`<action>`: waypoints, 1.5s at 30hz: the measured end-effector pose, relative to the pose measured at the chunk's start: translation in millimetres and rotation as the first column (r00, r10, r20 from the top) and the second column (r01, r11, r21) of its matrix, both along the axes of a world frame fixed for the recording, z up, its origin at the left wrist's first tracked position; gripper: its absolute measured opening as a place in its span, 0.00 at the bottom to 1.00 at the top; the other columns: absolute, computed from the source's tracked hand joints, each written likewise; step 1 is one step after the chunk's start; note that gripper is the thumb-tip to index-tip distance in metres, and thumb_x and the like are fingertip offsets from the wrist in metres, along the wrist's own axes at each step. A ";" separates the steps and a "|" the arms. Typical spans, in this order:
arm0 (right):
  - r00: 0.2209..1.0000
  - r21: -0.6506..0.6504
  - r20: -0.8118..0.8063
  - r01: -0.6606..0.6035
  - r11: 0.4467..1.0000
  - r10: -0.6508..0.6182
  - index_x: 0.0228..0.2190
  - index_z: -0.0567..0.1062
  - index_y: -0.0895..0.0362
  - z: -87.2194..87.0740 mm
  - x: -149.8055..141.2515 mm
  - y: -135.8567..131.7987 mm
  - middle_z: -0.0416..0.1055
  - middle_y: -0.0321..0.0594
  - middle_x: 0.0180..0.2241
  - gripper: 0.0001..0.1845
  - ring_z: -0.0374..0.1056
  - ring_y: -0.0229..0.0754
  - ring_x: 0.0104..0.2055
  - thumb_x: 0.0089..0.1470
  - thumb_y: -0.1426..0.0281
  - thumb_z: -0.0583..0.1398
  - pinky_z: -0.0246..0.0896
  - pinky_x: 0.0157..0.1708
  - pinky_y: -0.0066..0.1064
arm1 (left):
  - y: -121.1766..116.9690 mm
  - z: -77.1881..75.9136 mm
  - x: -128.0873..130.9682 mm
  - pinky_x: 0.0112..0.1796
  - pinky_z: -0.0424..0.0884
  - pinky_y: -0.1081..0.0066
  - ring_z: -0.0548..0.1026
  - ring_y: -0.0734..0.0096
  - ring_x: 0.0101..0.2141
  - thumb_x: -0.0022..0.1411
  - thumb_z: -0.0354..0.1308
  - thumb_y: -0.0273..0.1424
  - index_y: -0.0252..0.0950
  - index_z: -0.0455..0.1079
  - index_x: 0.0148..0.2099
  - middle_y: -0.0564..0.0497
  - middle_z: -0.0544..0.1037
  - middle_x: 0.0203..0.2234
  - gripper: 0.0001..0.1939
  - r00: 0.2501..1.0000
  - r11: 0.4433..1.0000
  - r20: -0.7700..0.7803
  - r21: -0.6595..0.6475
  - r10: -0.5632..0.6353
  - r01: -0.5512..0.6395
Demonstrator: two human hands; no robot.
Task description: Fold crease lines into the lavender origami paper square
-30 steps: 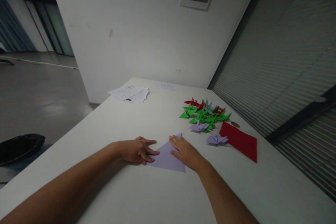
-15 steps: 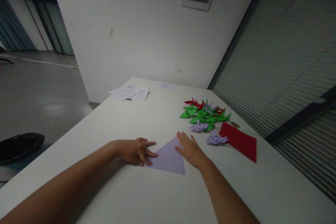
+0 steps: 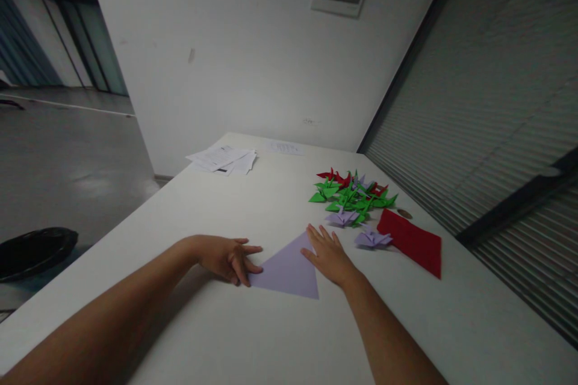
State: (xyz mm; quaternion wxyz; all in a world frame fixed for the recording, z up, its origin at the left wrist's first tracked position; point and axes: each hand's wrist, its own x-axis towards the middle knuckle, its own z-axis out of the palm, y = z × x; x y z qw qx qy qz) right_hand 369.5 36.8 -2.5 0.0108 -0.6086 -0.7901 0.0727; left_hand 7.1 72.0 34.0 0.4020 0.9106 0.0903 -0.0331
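Note:
A triangular, folded sheet of lilac origami paper lies flat on the white table. At its left corner rests my left hand, fingers spread, with fingertips touching the paper's edge. My right hand lies flat with fingers apart over the upper right edge of the triangle, covering part of that side. Neither hand grips anything. Right of my right hand sits a folded lilac paper crane, and a second lilac crane is a little behind it.
A pile of green cranes and red cranes stands at the right, beside red paper and a small round brown object. Printed sheets lie at the far left of the table. A black-lined bin stands left; blinds border the right.
My left hand has slid slightly left, towards the triangle's left corner. My right hand has shifted a little to the right and up along the edge. The paper stays in place.

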 end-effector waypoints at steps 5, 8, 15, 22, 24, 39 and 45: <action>1.000 0.013 -0.017 0.017 1.000 -0.017 0.71 0.55 0.56 2.0 -1.3 -0.4 0.46 0.46 0.74 0.41 0.37 0.61 0.76 0.67 0.46 0.48 0.34 0.70 0.61 | 4.5 6.9 -11.1 0.68 0.43 0.44 0.53 0.52 0.71 0.63 0.67 0.38 0.49 0.80 0.53 0.49 0.79 0.57 0.16 0.999 0.995 0.037 -0.097 0.014 -0.010; 1.000 0.014 -0.010 0.017 1.000 -0.017 0.71 0.54 0.56 2.2 -2.0 -0.7 0.46 0.46 0.74 0.40 0.37 0.60 0.76 0.67 0.47 0.48 0.33 0.71 0.61 | 4.9 9.7 -11.5 0.68 0.49 0.48 0.59 0.52 0.69 0.64 0.67 0.41 0.44 0.84 0.46 0.47 0.84 0.47 0.12 0.997 0.994 0.057 -0.097 0.052 -0.046; 1.000 0.026 0.023 0.000 1.000 -0.001 0.72 0.53 0.55 -0.8 -3.2 -0.9 0.44 0.47 0.74 0.39 0.36 0.60 0.76 0.68 0.48 0.47 0.31 0.69 0.65 | -13.2 0.1 32.1 0.56 0.72 0.59 0.77 0.56 0.55 0.74 0.51 0.43 0.33 0.78 0.54 0.37 0.82 0.50 0.22 0.841 0.922 0.466 0.120 0.275 -0.368; 1.000 0.055 0.029 -0.007 0.998 0.005 0.71 0.53 0.55 -5.5 -1.2 -0.1 0.44 0.48 0.74 0.39 0.35 0.61 0.76 0.68 0.48 0.47 0.30 0.69 0.67 | -34.7 -20.0 54.2 0.67 0.53 0.44 0.57 0.45 0.70 0.75 0.45 0.47 0.32 0.54 0.74 0.34 0.59 0.70 0.34 0.982 0.804 0.169 0.571 0.081 -0.164; 1.000 0.076 0.020 -0.005 0.997 0.003 0.71 0.54 0.56 -2.7 -3.2 -2.3 0.45 0.49 0.74 0.39 0.36 0.61 0.76 0.68 0.48 0.48 0.31 0.69 0.67 | -35.0 -22.9 52.8 0.67 0.51 0.44 0.57 0.46 0.70 0.76 0.42 0.47 0.30 0.52 0.74 0.32 0.58 0.70 0.34 0.988 0.791 0.132 0.595 0.081 -0.144; 0.986 0.046 -0.030 -0.165 0.985 0.167 0.71 0.54 0.63 4.9 -25.6 -17.7 0.47 0.54 0.73 0.41 0.42 0.55 0.75 0.69 0.49 0.48 0.34 0.72 0.56 | -31.5 -19.9 45.1 0.68 0.44 0.42 0.54 0.45 0.71 0.75 0.42 0.51 0.40 0.44 0.77 0.41 0.55 0.72 0.37 0.989 0.815 0.100 0.560 0.113 -0.149; 0.999 0.018 0.017 -0.029 0.999 0.029 0.71 0.52 0.64 3.6 -18.2 -15.6 0.44 0.53 0.74 0.41 0.39 0.55 0.76 0.69 0.50 0.46 0.32 0.72 0.57 | -24.3 -11.8 32.2 0.68 0.45 0.41 0.47 0.45 0.72 0.73 0.45 0.53 0.47 0.41 0.77 0.45 0.55 0.72 0.38 0.993 0.857 0.009 0.504 0.117 -0.105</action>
